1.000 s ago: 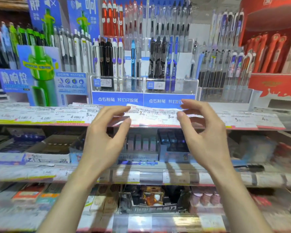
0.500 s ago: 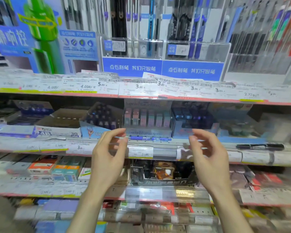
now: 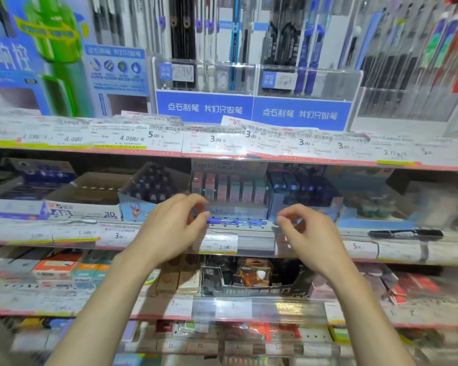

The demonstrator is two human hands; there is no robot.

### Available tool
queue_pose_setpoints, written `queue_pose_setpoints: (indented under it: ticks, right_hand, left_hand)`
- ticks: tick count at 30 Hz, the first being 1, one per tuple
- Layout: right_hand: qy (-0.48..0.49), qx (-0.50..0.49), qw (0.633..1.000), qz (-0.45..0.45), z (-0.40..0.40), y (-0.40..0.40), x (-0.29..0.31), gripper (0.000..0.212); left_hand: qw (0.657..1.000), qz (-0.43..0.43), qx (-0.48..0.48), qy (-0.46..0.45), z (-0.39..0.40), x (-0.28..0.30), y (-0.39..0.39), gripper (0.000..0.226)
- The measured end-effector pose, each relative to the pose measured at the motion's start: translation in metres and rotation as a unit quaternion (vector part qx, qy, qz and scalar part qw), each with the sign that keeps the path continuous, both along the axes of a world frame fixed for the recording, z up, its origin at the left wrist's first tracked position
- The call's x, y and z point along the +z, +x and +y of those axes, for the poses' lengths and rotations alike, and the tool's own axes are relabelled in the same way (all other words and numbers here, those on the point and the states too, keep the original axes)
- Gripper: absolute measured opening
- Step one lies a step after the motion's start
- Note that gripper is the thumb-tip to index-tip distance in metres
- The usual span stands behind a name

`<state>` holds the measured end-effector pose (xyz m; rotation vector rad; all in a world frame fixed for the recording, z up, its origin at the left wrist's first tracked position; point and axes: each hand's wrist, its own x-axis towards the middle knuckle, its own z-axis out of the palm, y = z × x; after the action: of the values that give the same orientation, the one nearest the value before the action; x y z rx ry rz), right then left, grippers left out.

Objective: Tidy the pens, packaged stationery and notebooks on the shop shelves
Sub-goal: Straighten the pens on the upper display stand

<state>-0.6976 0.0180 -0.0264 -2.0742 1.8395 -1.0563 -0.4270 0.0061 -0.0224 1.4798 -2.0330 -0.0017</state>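
Note:
A blue pen (image 3: 237,222) lies loose along the front edge of the second shelf, in front of a pastel display box (image 3: 229,192) of small packs. My left hand (image 3: 169,228) hovers at the pen's left end, fingers curled and apart, fingertips close to it. My right hand (image 3: 308,232) hovers at the pen's right end, fingers also curled and apart. Neither hand visibly grips anything. A black marker (image 3: 405,233) lies loose on the same shelf edge to the right.
Clear pen racks (image 3: 254,77) with blue labels stand on the top shelf, above a strip of price tags (image 3: 214,140). Open boxes (image 3: 82,199) of stationery fill the second shelf. A dark display box (image 3: 251,280) and packaged goods sit on the shelf below.
Both hands have let go of the price tag on the top shelf and dropped to the second shelf, either side of the blue pen. The camera tilted downward.

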Motion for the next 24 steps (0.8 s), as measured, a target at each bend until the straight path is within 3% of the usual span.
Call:
queue_pose_setpoints:
  ticks: [5,14,24]
  right_hand:
    - [0.077,0.023,0.989,0.125,-0.015,0.006,0.02,0.017]
    - [0.14,0.044,0.962,0.229,-0.04,0.029,0.038,0.016]
    - [0.143,0.068,0.952,0.263,-0.049,0.032,0.04,0.014]
  left_hand:
    - [0.994,-0.09,-0.011,0.056,-0.011,0.018,-0.005,0.027]
    - [0.969,-0.19,-0.035,0.153,-0.029,0.037,-0.02,0.016]
    - [0.964,-0.193,-0.046,0.176,-0.038,0.036,-0.023,0.021]
